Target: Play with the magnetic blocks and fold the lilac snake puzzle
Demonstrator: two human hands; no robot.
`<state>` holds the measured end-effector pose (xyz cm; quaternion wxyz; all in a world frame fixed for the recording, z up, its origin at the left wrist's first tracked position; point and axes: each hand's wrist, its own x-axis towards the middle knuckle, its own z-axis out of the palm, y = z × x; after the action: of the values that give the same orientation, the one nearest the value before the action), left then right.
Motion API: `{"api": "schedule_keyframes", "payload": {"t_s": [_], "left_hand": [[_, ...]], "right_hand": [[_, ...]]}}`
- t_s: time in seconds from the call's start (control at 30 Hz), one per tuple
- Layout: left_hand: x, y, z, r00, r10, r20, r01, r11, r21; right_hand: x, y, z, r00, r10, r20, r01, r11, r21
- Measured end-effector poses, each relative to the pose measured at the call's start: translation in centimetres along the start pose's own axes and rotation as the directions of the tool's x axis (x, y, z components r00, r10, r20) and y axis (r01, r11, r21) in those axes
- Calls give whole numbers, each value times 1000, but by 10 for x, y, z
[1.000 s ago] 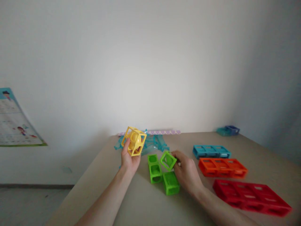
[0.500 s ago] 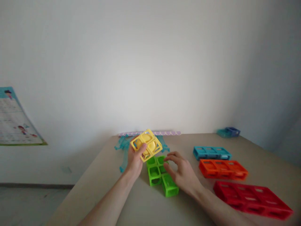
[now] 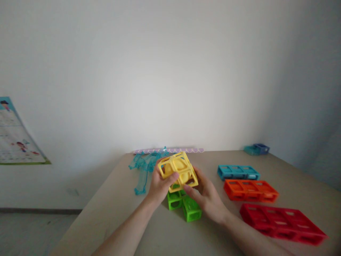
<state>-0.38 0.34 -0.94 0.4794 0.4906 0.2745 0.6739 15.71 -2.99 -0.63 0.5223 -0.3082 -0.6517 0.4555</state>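
Note:
My left hand (image 3: 159,186) is wrapped round a yellow open-frame block piece (image 3: 178,170), held just above a cluster of green frame cubes (image 3: 183,206) lying on the beige table (image 3: 149,231). My right hand (image 3: 207,195) reaches in from the right, with its fingers pressed against the yellow piece's lower right side. The green cubes are partly hidden behind both hands.
To the right lie a blue frame strip (image 3: 238,172), an orange one (image 3: 250,190) and a larger red one (image 3: 282,220). Clear teal pieces (image 3: 144,167) sit behind my left hand. A small teal and blue piece (image 3: 257,149) rests at the far right corner, a purple strip (image 3: 170,150) by the wall.
My left hand carried the yellow piece rightwards over the green cubes. My right hand set down the green cube it held a second ago and rose to the yellow piece.

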Motion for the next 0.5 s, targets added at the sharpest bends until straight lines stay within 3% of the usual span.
{"api": "schedule_keyframes", "payload": {"t_s": [0.13, 0.23, 0.3, 0.37, 0.5], "left_hand": [[2, 3, -3, 999, -35, 26, 34, 999, 41], [4, 1, -10, 1000, -24, -11, 25, 985, 172], [5, -3, -14, 1000, 4, 8, -6, 954, 301], [5, -7, -16, 998, 19, 58, -42, 904, 426], [3, -11, -16, 990, 0, 142, -84, 809, 582]], "right_hand": [[7, -2, -2, 985, -15, -169, 6, 998, -55], [22, -12, -27, 924, -64, -378, -52, 956, -288], [39, -21, -56, 856, -136, -499, -186, 819, -543], [59, -28, -92, 816, -175, -551, -345, 617, -707], [86, -20, -162, 780, -77, -621, -594, 219, -774]]}}
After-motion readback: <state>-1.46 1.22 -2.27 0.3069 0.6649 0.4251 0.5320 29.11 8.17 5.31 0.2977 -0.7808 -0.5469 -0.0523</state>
